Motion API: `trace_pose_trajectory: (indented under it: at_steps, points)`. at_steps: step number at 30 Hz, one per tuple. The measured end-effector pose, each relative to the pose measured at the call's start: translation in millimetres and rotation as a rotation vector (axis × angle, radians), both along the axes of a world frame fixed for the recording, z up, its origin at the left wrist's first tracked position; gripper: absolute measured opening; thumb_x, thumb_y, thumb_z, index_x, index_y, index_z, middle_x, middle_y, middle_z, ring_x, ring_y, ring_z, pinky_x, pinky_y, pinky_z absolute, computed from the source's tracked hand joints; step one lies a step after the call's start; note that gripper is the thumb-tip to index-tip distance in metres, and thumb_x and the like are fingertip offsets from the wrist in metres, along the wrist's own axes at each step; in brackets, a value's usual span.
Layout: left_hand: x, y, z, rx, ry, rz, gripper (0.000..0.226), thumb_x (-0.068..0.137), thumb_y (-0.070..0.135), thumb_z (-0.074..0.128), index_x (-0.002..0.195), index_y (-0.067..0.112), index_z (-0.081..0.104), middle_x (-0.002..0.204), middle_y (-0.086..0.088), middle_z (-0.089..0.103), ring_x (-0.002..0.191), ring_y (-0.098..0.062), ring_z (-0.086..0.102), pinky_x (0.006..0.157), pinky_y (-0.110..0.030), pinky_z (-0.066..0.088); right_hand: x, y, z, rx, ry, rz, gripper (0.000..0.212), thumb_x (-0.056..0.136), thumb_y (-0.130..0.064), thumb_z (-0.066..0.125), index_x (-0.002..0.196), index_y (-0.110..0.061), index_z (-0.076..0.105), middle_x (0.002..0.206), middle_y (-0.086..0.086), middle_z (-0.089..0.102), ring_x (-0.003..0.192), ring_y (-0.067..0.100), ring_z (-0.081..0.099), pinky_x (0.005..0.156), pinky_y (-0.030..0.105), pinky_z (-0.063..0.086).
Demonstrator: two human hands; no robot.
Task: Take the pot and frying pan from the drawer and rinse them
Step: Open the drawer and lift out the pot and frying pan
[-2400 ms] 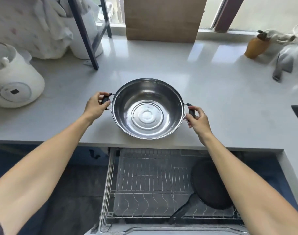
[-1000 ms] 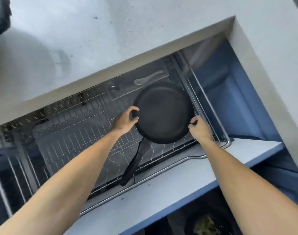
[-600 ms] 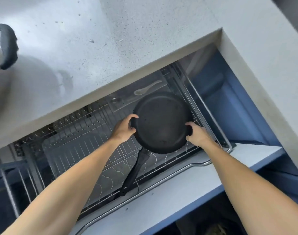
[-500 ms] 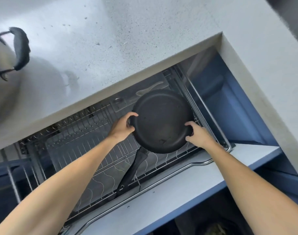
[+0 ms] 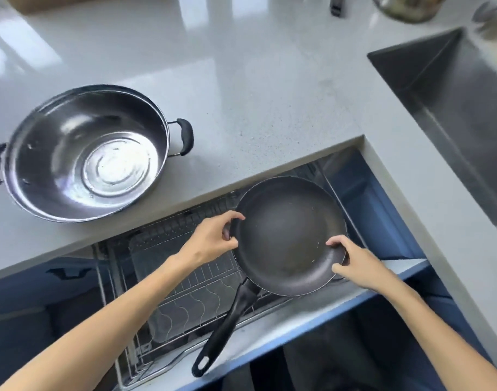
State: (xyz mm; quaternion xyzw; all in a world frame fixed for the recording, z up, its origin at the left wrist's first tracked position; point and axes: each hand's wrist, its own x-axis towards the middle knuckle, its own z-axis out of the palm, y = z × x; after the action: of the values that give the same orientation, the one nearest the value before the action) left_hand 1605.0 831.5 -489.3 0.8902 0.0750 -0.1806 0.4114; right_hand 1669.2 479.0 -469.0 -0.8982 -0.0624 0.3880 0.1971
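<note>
A black frying pan (image 5: 286,232) hangs above the open drawer (image 5: 168,328), its long black handle pointing down toward me. My left hand (image 5: 213,241) pinches the pan's left rim with thumb and fingers. My right hand (image 5: 354,263) grips the lower right rim. A steel pot (image 5: 83,150) with two black side handles stands empty on the grey countertop (image 5: 255,94) at the left, apart from both hands.
The drawer holds a wire dish rack (image 5: 190,294) under the pan. A dark steel sink (image 5: 453,108) is sunk into the counter at the right. A glass jar (image 5: 408,7) and other small items stand at the counter's far edge. Blue cabinet fronts lie below.
Both hands have lifted the frying pan off the wire rack and up above the drawer. The view has swung upward, bringing the pot and the sink into sight.
</note>
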Motion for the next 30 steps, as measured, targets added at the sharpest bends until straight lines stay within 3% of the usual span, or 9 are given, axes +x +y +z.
trace_pose_trajectory:
  at_steps: [3, 5, 9, 13, 16, 20, 23, 27, 30]
  points:
    - [-8, 4, 36, -0.033, -0.049, -0.001, 0.054, 0.079, 0.012, 0.067, 0.128, 0.035, 0.061, 0.062, 0.005, 0.061, 0.067, -0.006, 0.063, 0.089, -0.023, 0.052, -7, 3, 40, -0.013, -0.06, 0.03, 0.048, 0.082, -0.02, 0.066, 0.119, -0.043, 0.048, 0.108, -0.016, 0.065, 0.073, 0.014, 0.062, 0.074, 0.027, 0.049]
    - [-6, 10, 66, -0.03, -0.094, -0.023, 0.055, 0.078, 0.015, 0.068, 0.128, 0.036, 0.061, 0.063, 0.005, 0.063, 0.066, -0.004, 0.062, 0.081, -0.024, 0.052, -8, 6, 72, -0.022, -0.093, 0.034, 0.047, 0.083, -0.018, 0.066, 0.116, -0.046, 0.048, 0.105, -0.015, 0.065, 0.071, 0.012, 0.062, 0.07, 0.023, 0.047]
    - [10, 30, 132, -0.013, -0.22, -0.036, 0.053, 0.078, 0.017, 0.068, 0.128, 0.032, 0.063, 0.066, 0.016, 0.057, 0.059, 0.003, 0.056, 0.068, -0.019, 0.043, 9, 15, 130, 0.034, -0.232, 0.028, 0.049, 0.081, -0.016, 0.066, 0.105, -0.055, 0.05, 0.112, -0.018, 0.065, 0.074, 0.012, 0.062, 0.083, 0.037, 0.053]
    - [32, 53, 172, 0.042, -0.311, 0.001, 0.053, 0.078, 0.024, 0.069, 0.129, 0.037, 0.061, 0.093, 0.011, 0.069, 0.067, 0.003, 0.06, 0.077, -0.026, 0.052, 45, 39, 170, 0.101, -0.38, 0.042, 0.05, 0.082, -0.008, 0.066, 0.104, -0.051, 0.053, 0.106, -0.015, 0.066, 0.083, 0.012, 0.062, 0.084, 0.036, 0.048]
    - [58, 65, 191, 0.094, -0.287, 0.013, 0.051, 0.081, 0.024, 0.068, 0.13, 0.035, 0.06, 0.088, 0.011, 0.065, 0.075, -0.006, 0.057, 0.085, -0.03, 0.05, 77, 58, 190, 0.114, -0.412, 0.06, 0.045, 0.084, -0.007, 0.063, 0.109, -0.043, 0.055, 0.098, -0.013, 0.064, 0.076, 0.011, 0.06, 0.076, 0.029, 0.043]
    - [102, 76, 197, 0.101, -0.214, 0.052, 0.049, 0.082, 0.025, 0.066, 0.13, 0.035, 0.058, 0.097, 0.002, 0.071, 0.082, -0.018, 0.063, 0.085, -0.04, 0.056, 134, 77, 195, 0.105, -0.387, 0.089, 0.039, 0.085, -0.012, 0.059, 0.108, -0.043, 0.056, 0.081, -0.01, 0.066, 0.076, 0.023, 0.066, 0.079, 0.032, 0.049]
    - [138, 80, 188, 0.109, -0.178, 0.12, 0.046, 0.086, 0.022, 0.066, 0.13, 0.032, 0.06, 0.103, -0.005, 0.072, 0.093, -0.021, 0.063, 0.088, -0.032, 0.05, 183, 90, 181, 0.129, -0.322, 0.101, 0.036, 0.085, -0.015, 0.055, 0.106, -0.044, 0.057, 0.075, 0.007, 0.071, 0.07, 0.019, 0.065, 0.081, 0.034, 0.051]
    - [181, 79, 159, 0.058, -0.144, 0.281, 0.043, 0.087, 0.015, 0.062, 0.127, 0.032, 0.061, 0.105, -0.009, 0.069, 0.083, -0.015, 0.059, 0.076, -0.026, 0.045, 247, 103, 145, 0.149, -0.217, 0.139, 0.032, 0.083, -0.016, 0.053, 0.107, -0.038, 0.057, 0.07, 0.003, 0.069, 0.064, 0.015, 0.062, 0.085, 0.038, 0.053]
    - [200, 75, 131, 0.052, -0.128, 0.364, 0.043, 0.088, 0.015, 0.06, 0.127, 0.034, 0.058, 0.107, -0.008, 0.066, 0.09, -0.021, 0.062, 0.073, -0.027, 0.045, 286, 109, 113, 0.147, -0.159, 0.177, 0.032, 0.081, -0.018, 0.053, 0.108, -0.034, 0.057, 0.074, 0.005, 0.068, 0.063, 0.016, 0.06, 0.084, 0.037, 0.053]
